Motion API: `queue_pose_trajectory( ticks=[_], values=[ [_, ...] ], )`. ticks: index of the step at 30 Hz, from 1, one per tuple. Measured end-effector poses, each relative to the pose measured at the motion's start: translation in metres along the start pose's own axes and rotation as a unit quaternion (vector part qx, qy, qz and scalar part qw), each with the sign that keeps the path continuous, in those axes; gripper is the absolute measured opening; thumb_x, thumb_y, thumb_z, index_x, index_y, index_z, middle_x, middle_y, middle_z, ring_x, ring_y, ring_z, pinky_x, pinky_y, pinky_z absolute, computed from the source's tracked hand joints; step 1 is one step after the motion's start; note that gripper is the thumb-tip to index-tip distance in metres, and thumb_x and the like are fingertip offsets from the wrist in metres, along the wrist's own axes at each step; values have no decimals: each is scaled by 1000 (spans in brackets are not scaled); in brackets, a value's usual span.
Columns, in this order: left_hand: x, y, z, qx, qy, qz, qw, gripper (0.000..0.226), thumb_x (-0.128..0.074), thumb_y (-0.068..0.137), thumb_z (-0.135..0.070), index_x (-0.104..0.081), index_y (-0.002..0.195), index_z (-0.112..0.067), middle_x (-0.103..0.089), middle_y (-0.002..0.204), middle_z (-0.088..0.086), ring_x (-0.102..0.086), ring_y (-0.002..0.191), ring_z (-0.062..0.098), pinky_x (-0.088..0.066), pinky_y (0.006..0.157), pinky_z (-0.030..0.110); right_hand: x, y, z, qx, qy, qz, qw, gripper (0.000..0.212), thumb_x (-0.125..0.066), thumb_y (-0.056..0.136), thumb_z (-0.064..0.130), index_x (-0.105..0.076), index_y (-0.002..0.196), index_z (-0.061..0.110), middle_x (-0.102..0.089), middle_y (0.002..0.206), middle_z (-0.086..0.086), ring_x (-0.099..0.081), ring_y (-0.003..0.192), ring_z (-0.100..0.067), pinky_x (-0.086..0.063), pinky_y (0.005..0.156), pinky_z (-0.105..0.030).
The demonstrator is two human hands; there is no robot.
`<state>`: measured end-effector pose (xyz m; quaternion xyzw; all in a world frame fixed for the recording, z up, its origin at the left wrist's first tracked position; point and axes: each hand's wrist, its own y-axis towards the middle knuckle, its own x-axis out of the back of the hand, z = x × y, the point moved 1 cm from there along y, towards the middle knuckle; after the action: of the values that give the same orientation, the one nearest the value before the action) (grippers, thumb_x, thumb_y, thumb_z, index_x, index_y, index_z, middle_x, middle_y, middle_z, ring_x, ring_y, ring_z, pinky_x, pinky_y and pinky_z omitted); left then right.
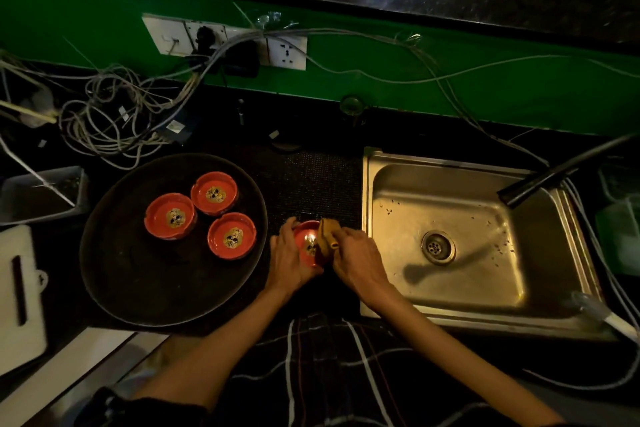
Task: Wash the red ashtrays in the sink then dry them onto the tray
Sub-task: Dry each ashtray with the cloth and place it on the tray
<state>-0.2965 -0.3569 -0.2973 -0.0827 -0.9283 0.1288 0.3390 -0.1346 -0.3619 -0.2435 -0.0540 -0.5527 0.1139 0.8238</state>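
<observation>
Three red ashtrays [214, 193] [169, 216] [232, 235] with a skull print stand on the round dark tray [138, 281] at the left. My left hand [289, 255] grips a fourth red ashtray [307, 240], tilted, over the dark mat between tray and sink. My right hand [358, 258] holds a yellowish cloth [327, 230] and presses it against that ashtray's right side. The steel sink [450, 215] lies to the right with nothing in its basin but small specks.
A dark faucet spout [540, 184] reaches over the sink from the right. Tangled cables [114, 114] and wall sockets [287, 52] sit behind the tray on the green wall. A white cutting board [17, 295] and a grey bin [41, 194] are at far left.
</observation>
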Motion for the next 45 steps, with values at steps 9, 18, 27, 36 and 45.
queue_pose_trajectory(
  ticks=[9, 18, 27, 36, 45],
  values=[
    [17, 7, 3, -42, 76, 45, 995, 98, -75, 74, -43, -24, 152, -12, -38, 152, 11, -45, 131, 33, -34, 110, 41, -60, 18, 20, 90, -121, 58, 987, 69, -52, 95, 16, -21, 153, -2, -25, 159, -23, -20, 149, -36, -18, 122, -47],
    [25, 25, -1, -78, 96, 125, 984, 107, -71, 72, -28, -7, 157, -15, -32, 156, 11, -37, 138, 31, -30, 115, 38, -40, 37, 26, 91, -3, 107, 990, 55, -49, 86, 24, -48, 141, 16, -56, 138, -10, -54, 123, -30, -43, 96, -38],
    [25, 36, 3, -70, 78, 160, 981, 110, -66, 65, -56, -8, 153, -27, -36, 153, 9, -39, 140, 25, -35, 114, 48, -44, 16, 22, 92, -155, 118, 977, 58, -56, 84, 32, -55, 138, 10, -27, 159, -22, -5, 152, -36, -16, 121, -51],
    [26, 29, 3, -50, 68, 143, 986, 116, -61, 61, -61, -10, 155, -16, -33, 155, 14, -35, 143, 28, -32, 117, 46, -1, 20, 19, -123, 281, 252, 918, 36, -59, 88, 37, -68, 117, 18, -66, 115, -8, -60, 101, -21, -46, 96, -33],
    [20, 23, 4, -53, 138, 118, 982, 125, -95, 52, -33, -24, 153, -13, -27, 144, 8, -33, 133, 28, -36, 112, 38, 22, 10, -34, -156, 361, -17, 919, 30, -46, 96, 15, -72, 110, 21, -73, 90, -2, -65, 81, -20, -46, 66, -30]
  ],
)
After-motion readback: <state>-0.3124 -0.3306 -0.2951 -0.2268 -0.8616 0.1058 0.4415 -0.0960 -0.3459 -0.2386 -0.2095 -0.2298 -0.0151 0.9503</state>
